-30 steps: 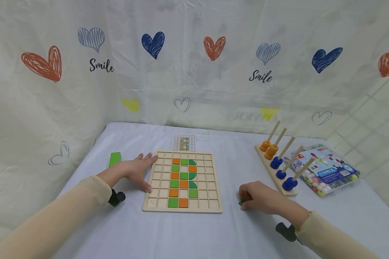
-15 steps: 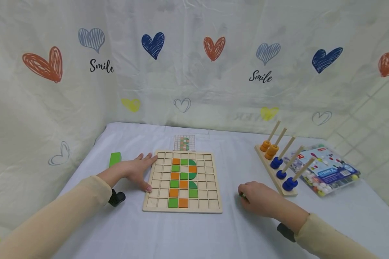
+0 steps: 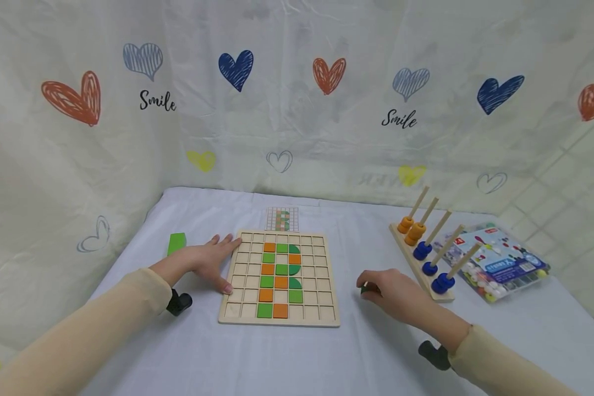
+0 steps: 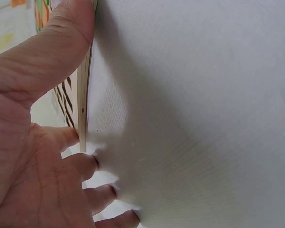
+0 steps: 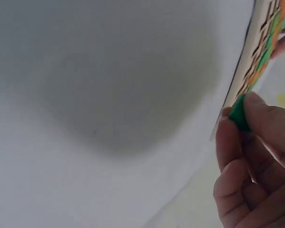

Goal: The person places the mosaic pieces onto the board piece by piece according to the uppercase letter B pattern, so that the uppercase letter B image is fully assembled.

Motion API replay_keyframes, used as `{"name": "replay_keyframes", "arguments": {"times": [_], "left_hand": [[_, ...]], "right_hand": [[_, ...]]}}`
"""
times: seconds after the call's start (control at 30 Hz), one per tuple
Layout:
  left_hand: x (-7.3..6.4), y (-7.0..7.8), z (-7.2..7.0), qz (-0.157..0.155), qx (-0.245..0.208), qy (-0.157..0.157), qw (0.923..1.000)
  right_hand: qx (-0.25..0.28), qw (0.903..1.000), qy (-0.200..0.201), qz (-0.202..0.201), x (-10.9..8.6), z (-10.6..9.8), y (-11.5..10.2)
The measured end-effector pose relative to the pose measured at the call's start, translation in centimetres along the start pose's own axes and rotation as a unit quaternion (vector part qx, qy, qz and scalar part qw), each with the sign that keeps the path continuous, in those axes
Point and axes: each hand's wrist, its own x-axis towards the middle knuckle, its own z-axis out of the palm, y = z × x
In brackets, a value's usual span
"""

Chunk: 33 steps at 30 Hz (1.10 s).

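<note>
A wooden grid board lies on the white table, with orange and green square tiles and dark green rounded tiles set in its middle columns. My left hand rests at the board's left edge, fingers spread, thumb and fingertips touching the rim. To the right of the board, my right hand pinches a small dark green tile between thumb and fingers. In the right wrist view the tile is partly covered by the fingertips, so its full shape is hidden. Behind the board lies a small pattern card.
At the right stands a wooden peg stand with orange and blue rings. Beside it is a clear plastic box of beads with a printed label. A green block sits behind my left wrist.
My right hand has lifted slightly and shifted a little left with the green tile, turning so the tile shows at the fingertips. The left hand and board stay put.
</note>
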Motion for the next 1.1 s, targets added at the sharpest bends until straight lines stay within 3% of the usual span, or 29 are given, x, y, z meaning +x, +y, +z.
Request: {"name": "replay_keyframes", "arguments": {"times": [0.1,0.2,0.43,0.6,0.73,0.83,1.1], "left_hand": [[-0.1,0.1,0.0,0.002,0.001,0.001,1.0000],[-0.2,0.1,0.0,0.003,0.002,0.000,1.0000],[-0.1,0.2,-0.1,0.004,0.001,-0.002,1.0000],[-0.1,0.1,-0.1,0.003,0.000,-0.001,1.0000],[0.2,0.0,0.1,-0.001,-0.002,-0.001,1.0000],[0.3,0.0,0.1,-0.005,-0.002,-0.002,1.0000],[0.1,0.0,0.1,0.001,0.002,-0.003,1.0000]], "right_hand": [[0.088,0.9957,0.016,-0.021,0.2,0.1,-0.2],[0.172,0.9846,0.012,-0.028,0.6,0.4,-0.6],[0.319,0.9465,-0.022,0.041,1.6,1.5,-2.5],[0.396,0.9133,-0.040,0.087,2.3,2.0,-3.9],[0.432,0.8944,-0.057,0.099,2.5,2.2,-4.7],[0.436,0.8932,-0.067,0.090,2.7,2.5,-5.2],[0.404,0.9077,-0.072,0.089,3.2,3.4,-6.5]]}}
